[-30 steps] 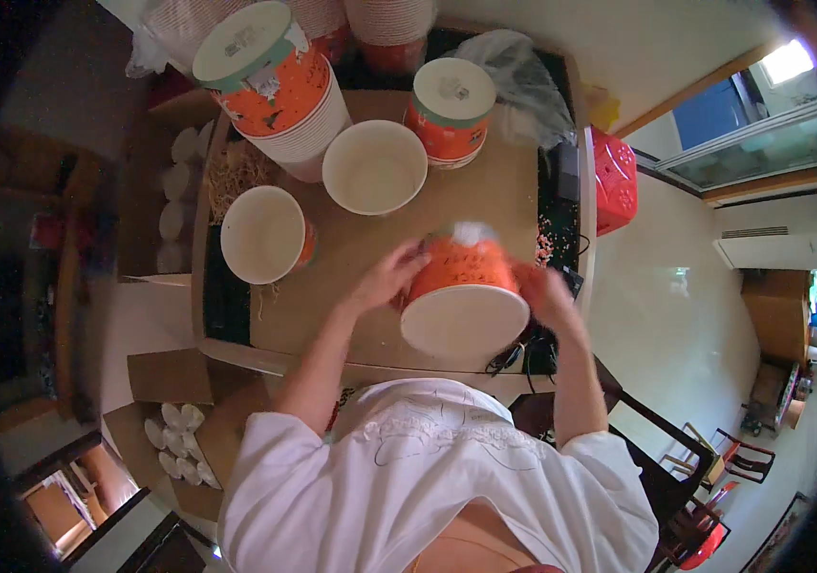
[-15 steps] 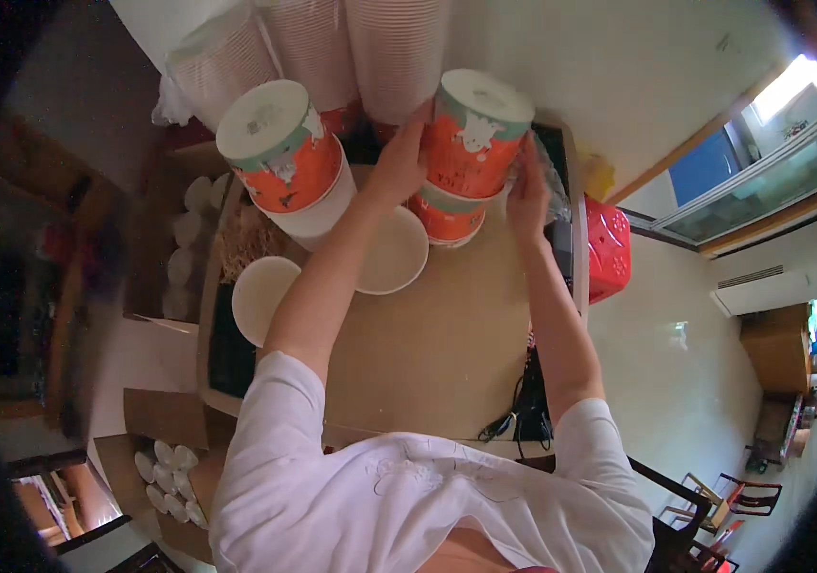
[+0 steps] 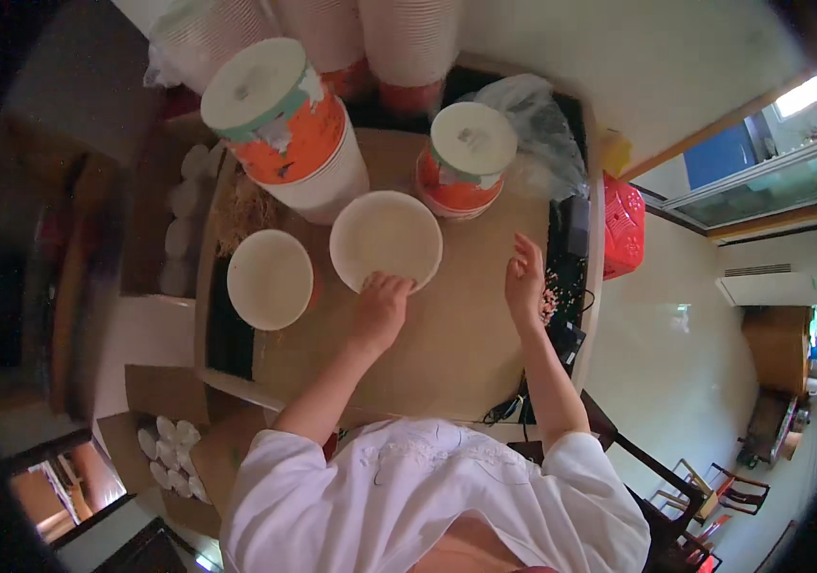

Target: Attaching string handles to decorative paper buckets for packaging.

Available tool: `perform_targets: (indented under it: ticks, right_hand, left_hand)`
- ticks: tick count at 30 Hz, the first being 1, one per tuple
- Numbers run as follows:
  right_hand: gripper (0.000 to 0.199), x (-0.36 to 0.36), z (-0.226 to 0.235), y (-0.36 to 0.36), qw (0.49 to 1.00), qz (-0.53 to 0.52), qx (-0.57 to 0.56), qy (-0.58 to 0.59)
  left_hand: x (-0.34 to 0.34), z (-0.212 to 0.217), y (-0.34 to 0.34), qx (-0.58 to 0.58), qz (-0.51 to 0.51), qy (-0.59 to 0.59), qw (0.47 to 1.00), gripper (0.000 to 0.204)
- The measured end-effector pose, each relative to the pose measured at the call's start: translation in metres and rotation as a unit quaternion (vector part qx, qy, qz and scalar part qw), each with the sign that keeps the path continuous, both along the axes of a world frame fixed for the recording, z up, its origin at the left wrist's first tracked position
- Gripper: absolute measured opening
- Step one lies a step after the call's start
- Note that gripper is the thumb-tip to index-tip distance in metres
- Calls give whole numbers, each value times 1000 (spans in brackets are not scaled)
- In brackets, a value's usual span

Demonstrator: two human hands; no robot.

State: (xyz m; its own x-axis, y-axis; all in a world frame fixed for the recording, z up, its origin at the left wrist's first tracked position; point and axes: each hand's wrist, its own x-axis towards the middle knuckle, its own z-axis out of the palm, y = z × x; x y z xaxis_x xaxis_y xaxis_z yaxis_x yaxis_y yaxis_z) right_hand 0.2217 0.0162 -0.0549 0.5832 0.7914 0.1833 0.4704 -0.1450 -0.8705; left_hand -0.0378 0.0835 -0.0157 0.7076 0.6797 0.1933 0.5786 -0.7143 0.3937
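My left hand (image 3: 385, 310) is closed on the near rim of a white-lined paper bucket (image 3: 387, 239) that stands mouth up. My right hand (image 3: 525, 282) hovers at the table's right side, fingers loosely bent and apart, nothing in it. A second open paper bucket (image 3: 270, 280) stands to the left. Beyond it rises a tall nested stack (image 3: 284, 134), upside down, orange with a green band and white base. Another upside-down orange bucket stack (image 3: 469, 162), much shorter, sits at the far right of the board.
Tall wrapped stacks of white buckets (image 3: 411, 48) stand at the back. Crumpled clear plastic (image 3: 537, 134) lies at the back right. A red stool (image 3: 623, 227) is beyond the right edge. Cardboard boxes (image 3: 155, 387) holding white rolled items are on the left; dark cables (image 3: 504, 409) lie near the front right.
Both hands have let go of the orange bucket at the right and come nearer; that stack now looks shorter. My left hand has taken the middle bucket's rim.
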Motion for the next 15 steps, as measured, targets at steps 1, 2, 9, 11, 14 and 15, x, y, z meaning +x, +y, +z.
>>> perform_targets:
  ticks: [1, 2, 9, 11, 14, 15]
  right_hand:
    - [48, -18, 12, -9, 1000, 18, 11, 9]
    - [45, -34, 30, -18, 999, 33, 20, 18]
    - [41, -78, 63, -57, 993, 33, 0, -116]
    - [48, -76, 50, -57, 990, 14, -17, -141]
    - [44, -79, 49, -57, 986, 52, -144, 70]
    - [43, -76, 33, -59, 985, 66, -136, 81]
  left_hand:
    - [-9, -16, -10, 12, -12, 0, 1000, 44]
    - [-10, -17, -20, 4, -3, 6, 1000, 44]
    - [-43, 24, -50, 93, 129, -257, 953, 60]
    - [-83, 31, -23, 188, 343, -214, 895, 67]
    - [-161, 2, 14, 6, 532, -215, 819, 67]
    - [-163, -13, 19, 8, 533, -216, 818, 67]
